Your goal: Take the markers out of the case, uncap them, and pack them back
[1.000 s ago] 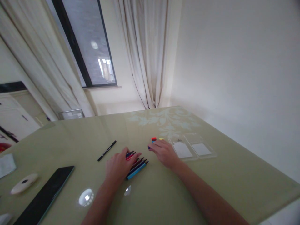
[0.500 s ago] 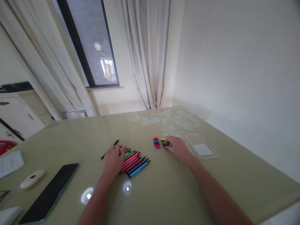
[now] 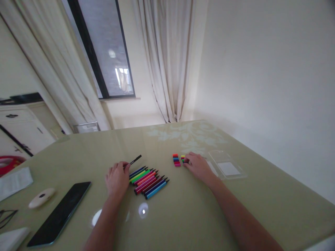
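One black pen (image 3: 136,159) is pinched in the left hand (image 3: 117,179), slanting forward. Just right of that hand, uncapped coloured markers (image 3: 149,181) lie side by side. The right hand (image 3: 198,168) curls over one short row of caps (image 3: 183,157); whether it grips any, I cannot tell. A second cap row (image 3: 176,160) sits just left of that hand, a clear case (image 3: 222,157) to its right.

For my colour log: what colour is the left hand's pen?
The pen is black; clearest in head view.

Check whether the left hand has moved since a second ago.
Yes: the left hand has moved left, nearer the flat black device.
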